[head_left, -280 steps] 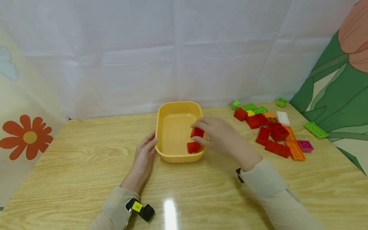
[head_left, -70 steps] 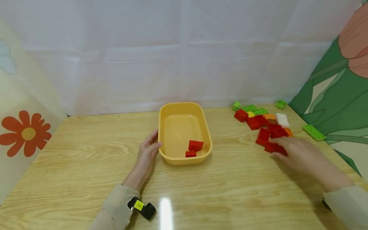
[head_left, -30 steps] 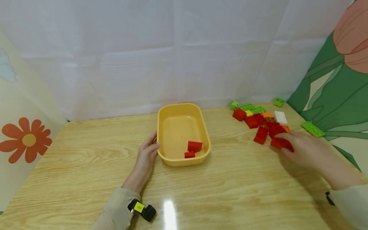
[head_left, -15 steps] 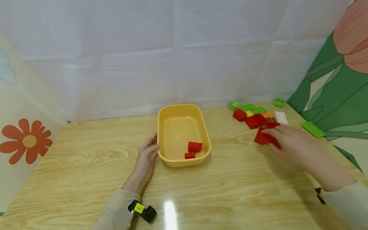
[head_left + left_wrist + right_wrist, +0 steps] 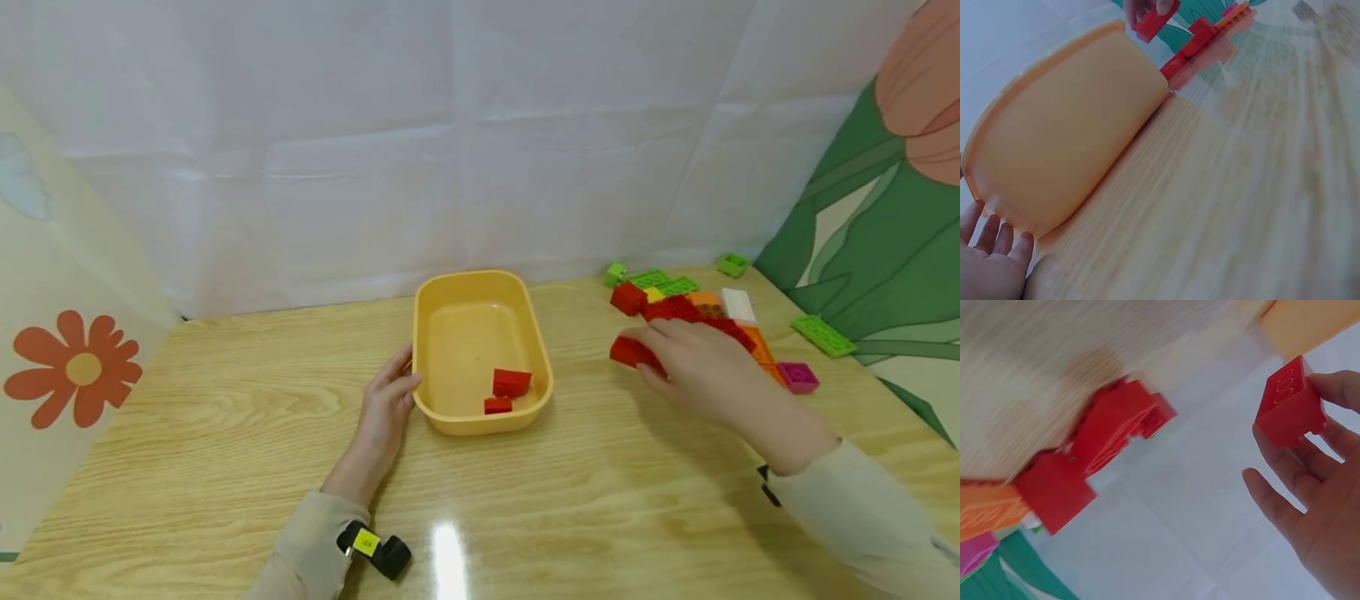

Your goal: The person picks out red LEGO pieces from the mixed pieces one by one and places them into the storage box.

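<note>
In the head view my left hand (image 5: pixel 381 412) holds the side of a yellow plastic bin (image 5: pixel 480 425), thumb at the rim and fingers along the outer wall. The left wrist view shows those fingertips touching the bin's wall (image 5: pixel 1072 125). Inside the bin lie a larger red toy brick (image 5: pixel 512 383) and a smaller red brick (image 5: pixel 498 406). To the right of the bin, my right hand (image 5: pixel 701 367) pinches another red brick (image 5: pixel 633 353) above the table. The right wrist view shows this red brick (image 5: pixel 1286 406) between thumb and fingers, its studs visible.
Behind the right hand lies a pile of red bricks (image 5: pixel 628 298), orange bricks (image 5: pixel 757 343), green plates (image 5: pixel 649 280), a white brick (image 5: pixel 738 306) and a magenta brick (image 5: pixel 798 377). A green plate (image 5: pixel 823 336) lies near the right edge. A white cloth (image 5: pixel 300 167) hangs behind the table.
My right hand has taken a red brick from the pile and carried it left toward the bin. Orange and magenta bricks show again behind it. The left hand stays at the bin.
</note>
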Demonstrator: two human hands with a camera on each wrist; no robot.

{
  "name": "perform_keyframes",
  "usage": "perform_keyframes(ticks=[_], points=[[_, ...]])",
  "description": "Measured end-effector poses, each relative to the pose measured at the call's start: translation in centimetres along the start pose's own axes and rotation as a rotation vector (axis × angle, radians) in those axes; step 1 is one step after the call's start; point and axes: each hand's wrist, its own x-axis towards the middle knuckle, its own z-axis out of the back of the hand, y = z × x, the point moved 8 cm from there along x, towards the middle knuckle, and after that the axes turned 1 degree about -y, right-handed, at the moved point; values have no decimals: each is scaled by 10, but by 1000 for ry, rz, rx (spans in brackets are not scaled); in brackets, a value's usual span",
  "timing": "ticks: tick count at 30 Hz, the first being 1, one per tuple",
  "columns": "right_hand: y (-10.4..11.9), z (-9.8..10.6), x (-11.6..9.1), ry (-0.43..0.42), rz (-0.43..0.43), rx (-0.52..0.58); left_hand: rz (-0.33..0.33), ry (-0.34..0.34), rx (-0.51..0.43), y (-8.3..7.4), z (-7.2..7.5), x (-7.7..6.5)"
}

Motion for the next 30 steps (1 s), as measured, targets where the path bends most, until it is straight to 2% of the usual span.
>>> perform_keyframes(ticks=[10,19,30], points=[[22,-2,26,8,-29,33,-14,-1,-11,-1,2,0],[38,-2,37,-45,4,82,-22,9,-28,0,-1,1],[51,1,50,-48,24,117,-17,6,-26,0,-1,2]])
